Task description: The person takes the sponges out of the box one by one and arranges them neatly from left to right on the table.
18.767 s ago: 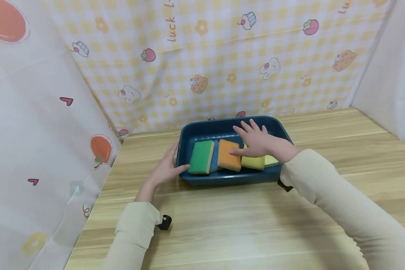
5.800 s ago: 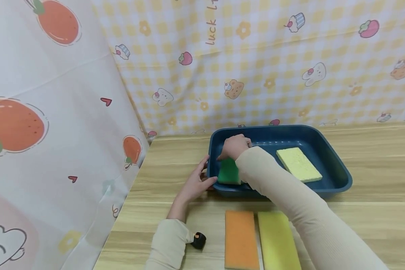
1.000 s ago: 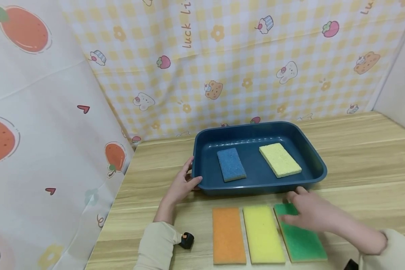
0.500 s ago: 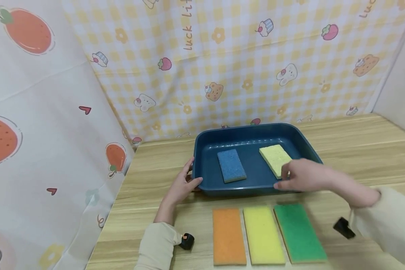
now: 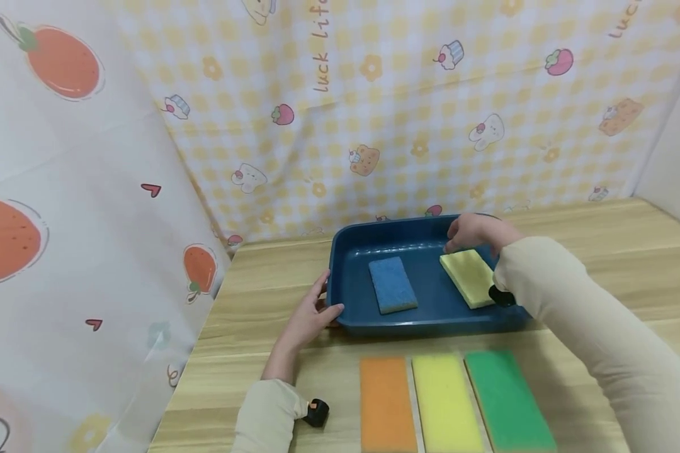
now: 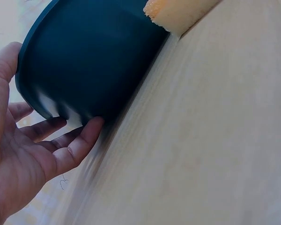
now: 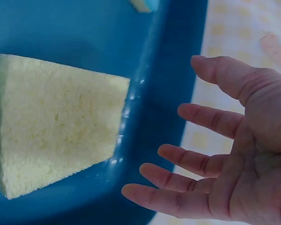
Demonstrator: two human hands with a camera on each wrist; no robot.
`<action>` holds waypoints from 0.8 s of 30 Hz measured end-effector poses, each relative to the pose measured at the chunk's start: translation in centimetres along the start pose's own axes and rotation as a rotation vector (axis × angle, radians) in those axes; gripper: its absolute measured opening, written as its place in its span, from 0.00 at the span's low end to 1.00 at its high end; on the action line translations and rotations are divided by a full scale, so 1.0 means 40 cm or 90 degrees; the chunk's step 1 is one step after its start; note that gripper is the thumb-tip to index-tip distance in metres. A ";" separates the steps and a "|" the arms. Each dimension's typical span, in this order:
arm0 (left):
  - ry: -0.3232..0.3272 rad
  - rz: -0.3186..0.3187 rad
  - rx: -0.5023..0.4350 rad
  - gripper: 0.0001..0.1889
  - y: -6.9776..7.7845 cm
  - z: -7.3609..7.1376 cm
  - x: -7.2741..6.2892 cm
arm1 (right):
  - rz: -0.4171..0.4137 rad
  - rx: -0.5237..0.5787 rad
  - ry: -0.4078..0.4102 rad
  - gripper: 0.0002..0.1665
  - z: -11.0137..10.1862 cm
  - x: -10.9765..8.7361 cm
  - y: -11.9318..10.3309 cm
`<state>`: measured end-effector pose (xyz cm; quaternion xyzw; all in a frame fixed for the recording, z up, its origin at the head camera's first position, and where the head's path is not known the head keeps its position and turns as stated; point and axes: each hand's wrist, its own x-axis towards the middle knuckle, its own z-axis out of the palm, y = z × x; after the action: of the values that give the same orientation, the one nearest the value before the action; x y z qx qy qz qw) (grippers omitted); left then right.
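Note:
A dark blue tray (image 5: 430,324) holds a blue sponge (image 5: 393,285) and a pale yellow sponge (image 7: 61,122). My left hand (image 5: 307,318) rests at the tray's near-left corner, thumb at the rim and spread fingers against the outer wall. In the left wrist view those fingers (image 6: 86,140) bend only slightly. Above the tray's far right part, just past the pale sponge, hovers my right hand (image 5: 476,231). Its palm and spread fingers hold nothing in the right wrist view, and a gap separates them from the sponge. My right sleeve hides the tray's right end.
In front of the tray, an orange sponge (image 5: 388,406), a bright yellow sponge (image 5: 447,402) and a green sponge (image 5: 510,399) lie side by side on the wooden table (image 5: 249,277). A patterned cloth (image 5: 396,126) hangs behind the tray.
Earlier all the sponges were in the tray; the orange, yellow and green ones came to lie in front. My right hand has since left the green sponge and moved over the tray's far side.

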<state>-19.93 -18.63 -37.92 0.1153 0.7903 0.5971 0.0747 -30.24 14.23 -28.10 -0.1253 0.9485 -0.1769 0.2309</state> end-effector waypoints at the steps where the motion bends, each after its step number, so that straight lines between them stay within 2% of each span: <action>1: -0.001 0.000 0.004 0.38 -0.001 0.001 -0.001 | -0.006 -0.006 -0.003 0.34 0.005 0.009 0.002; 5: -0.010 0.002 0.005 0.37 -0.006 0.003 -0.003 | -0.031 -0.061 -0.011 0.34 0.026 0.040 0.011; 11: -0.004 0.007 0.001 0.37 -0.009 0.001 0.001 | 0.000 -0.059 -0.018 0.41 0.050 0.072 0.017; 18: -0.002 0.007 0.007 0.38 -0.015 0.001 0.007 | 0.033 -0.054 -0.040 0.50 0.067 0.081 0.035; 21: 0.003 0.012 0.010 0.37 -0.017 0.000 0.008 | 0.022 -0.055 -0.049 0.49 0.070 0.088 0.042; 24: 0.007 0.009 0.010 0.37 -0.017 -0.001 0.009 | 0.020 -0.065 -0.053 0.44 0.073 0.100 0.048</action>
<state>-20.33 -18.75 -38.57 0.1181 0.7948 0.5917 0.0650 -32.58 13.88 -32.88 -0.1290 0.9477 -0.1190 0.2665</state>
